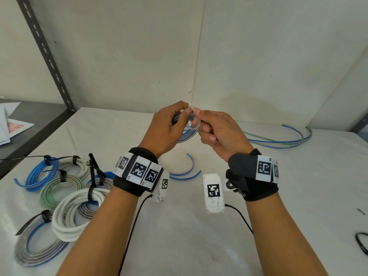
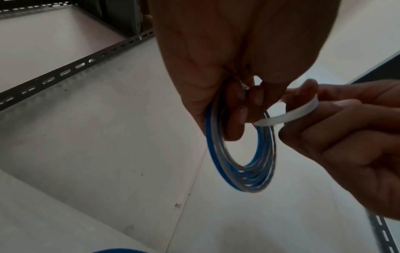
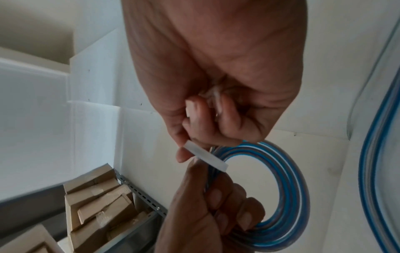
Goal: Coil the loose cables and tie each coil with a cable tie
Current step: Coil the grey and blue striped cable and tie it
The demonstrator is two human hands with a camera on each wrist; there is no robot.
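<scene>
My left hand (image 1: 169,126) holds a small coil of blue and clear cable (image 1: 187,134) up above the table, fingers curled round its top. That same coil (image 2: 240,164) hangs below my fingers in the left wrist view, and it appears as a blue ring (image 3: 281,196) in the right wrist view. My right hand (image 1: 217,132) pinches a white cable tie (image 1: 194,122) bent into a loop around the coil's top. The white strap (image 2: 290,113) curves between thumb and forefinger, and the flat strip (image 3: 205,158) crosses the coil. Both hands meet at the tie's head (image 1: 191,106).
Several tied coils (image 1: 59,188) in blue, white, green and grey lie at the left of the white table (image 1: 179,226). A loose blue and green cable (image 1: 282,138) lies at the back right, short cable pieces (image 1: 185,172) under my hands. A black tie (image 1: 361,242) sits at the right edge.
</scene>
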